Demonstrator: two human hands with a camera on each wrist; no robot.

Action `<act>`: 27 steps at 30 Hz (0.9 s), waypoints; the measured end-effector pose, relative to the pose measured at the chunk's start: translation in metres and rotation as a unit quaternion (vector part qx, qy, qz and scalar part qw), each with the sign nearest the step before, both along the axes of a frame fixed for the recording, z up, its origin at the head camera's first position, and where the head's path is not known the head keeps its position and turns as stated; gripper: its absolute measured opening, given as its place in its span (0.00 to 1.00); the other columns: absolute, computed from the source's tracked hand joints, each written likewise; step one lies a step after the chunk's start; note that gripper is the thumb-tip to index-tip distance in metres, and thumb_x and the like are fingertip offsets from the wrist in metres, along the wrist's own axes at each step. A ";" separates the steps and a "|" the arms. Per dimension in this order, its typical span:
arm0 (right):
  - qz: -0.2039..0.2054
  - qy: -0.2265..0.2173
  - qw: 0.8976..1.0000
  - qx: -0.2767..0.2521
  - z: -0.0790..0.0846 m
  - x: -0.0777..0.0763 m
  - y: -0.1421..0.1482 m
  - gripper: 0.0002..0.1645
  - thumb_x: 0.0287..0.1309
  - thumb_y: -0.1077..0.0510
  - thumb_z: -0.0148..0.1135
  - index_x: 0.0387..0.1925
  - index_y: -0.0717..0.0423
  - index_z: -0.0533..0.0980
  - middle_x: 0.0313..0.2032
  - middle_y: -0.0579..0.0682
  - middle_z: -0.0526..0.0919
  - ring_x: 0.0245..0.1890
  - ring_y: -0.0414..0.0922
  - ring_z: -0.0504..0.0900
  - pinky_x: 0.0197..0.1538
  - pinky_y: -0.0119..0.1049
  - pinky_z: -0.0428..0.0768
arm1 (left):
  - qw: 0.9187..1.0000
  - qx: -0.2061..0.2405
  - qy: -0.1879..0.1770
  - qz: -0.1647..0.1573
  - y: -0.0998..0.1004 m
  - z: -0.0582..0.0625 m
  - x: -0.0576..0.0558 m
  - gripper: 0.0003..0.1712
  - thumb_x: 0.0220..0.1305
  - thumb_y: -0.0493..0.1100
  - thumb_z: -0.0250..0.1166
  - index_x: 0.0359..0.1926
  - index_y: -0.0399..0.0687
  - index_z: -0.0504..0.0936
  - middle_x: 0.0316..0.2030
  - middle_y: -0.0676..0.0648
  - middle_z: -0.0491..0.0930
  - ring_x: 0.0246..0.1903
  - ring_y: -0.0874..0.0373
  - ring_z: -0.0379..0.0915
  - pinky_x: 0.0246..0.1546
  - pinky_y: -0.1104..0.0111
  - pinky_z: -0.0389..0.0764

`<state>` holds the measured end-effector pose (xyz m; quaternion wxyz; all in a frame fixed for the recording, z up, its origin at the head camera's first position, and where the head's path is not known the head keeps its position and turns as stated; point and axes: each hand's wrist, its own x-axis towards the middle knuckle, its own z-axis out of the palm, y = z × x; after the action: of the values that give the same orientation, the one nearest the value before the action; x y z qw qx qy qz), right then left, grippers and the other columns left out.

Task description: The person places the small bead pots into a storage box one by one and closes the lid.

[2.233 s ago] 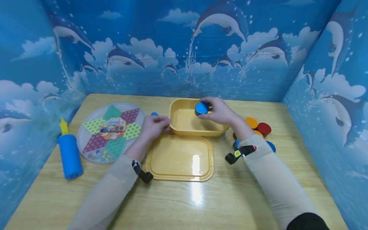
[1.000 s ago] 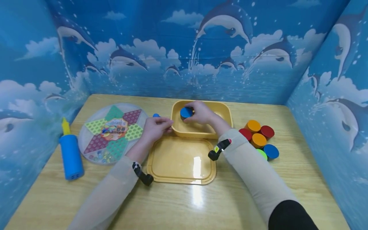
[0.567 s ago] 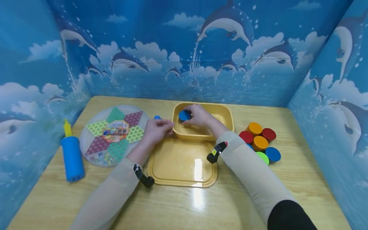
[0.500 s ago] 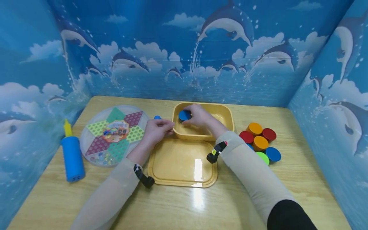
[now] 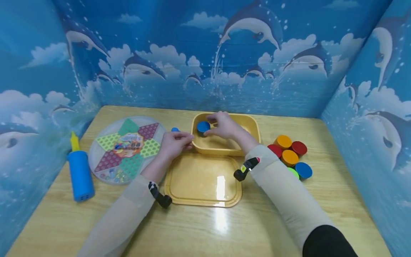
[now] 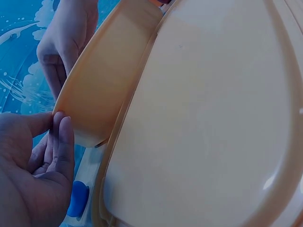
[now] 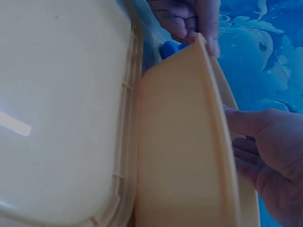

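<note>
My left hand pinches the left rim of a yellow plastic box between thumb and fingertips; the left wrist view shows the thumb and fingers at its edge. Inside the box, near its left end, sits a short blue cylinder, flat top upward. My right hand is in the box just right of this cylinder, thumb and fingers spread apart around its near side. In the right wrist view the box wall hides the cylinder and the fingertips of the right hand.
A yellow lid lies in front of the box. Several orange, red, blue and green cylinders cluster at right. At left are a round Chinese checkers board and a blue pump with a yellow nozzle. A small blue object is behind my left hand.
My right hand carried the blue cylinder leftward and down into the box's left end, then loosened its fingers and drew slightly away. My left hand stayed at the rim.
</note>
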<state>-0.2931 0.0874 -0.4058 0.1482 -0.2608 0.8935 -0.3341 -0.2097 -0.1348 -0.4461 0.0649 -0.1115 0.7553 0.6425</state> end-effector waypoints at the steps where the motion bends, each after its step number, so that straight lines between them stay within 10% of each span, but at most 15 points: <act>1: -0.001 0.001 1.000 -0.007 0.003 0.002 0.002 0.40 0.64 0.55 0.78 0.72 0.64 0.72 0.67 0.60 0.78 0.66 0.54 0.78 0.65 0.44 0.82 | 1.000 -0.001 -0.001 0.002 0.000 0.000 0.000 0.16 0.72 0.45 0.73 0.51 0.37 0.89 0.42 0.38 0.86 0.36 0.53 0.88 0.40 0.64 0.91; 27: -0.036 0.034 0.998 -0.025 0.056 0.064 0.103 0.36 0.65 0.56 0.76 0.70 0.62 0.75 0.67 0.60 0.78 0.66 0.59 0.77 0.68 0.55 0.78 | 1.000 0.002 -0.024 0.007 0.002 0.004 -0.002 0.17 0.72 0.45 0.72 0.54 0.39 0.88 0.46 0.39 0.85 0.40 0.51 0.88 0.42 0.64 0.91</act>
<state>-0.2289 0.1908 -0.3497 0.0994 -0.2430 0.8984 -0.3521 -0.2117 -0.1326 -0.4423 0.0789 -0.1324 0.7517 0.6413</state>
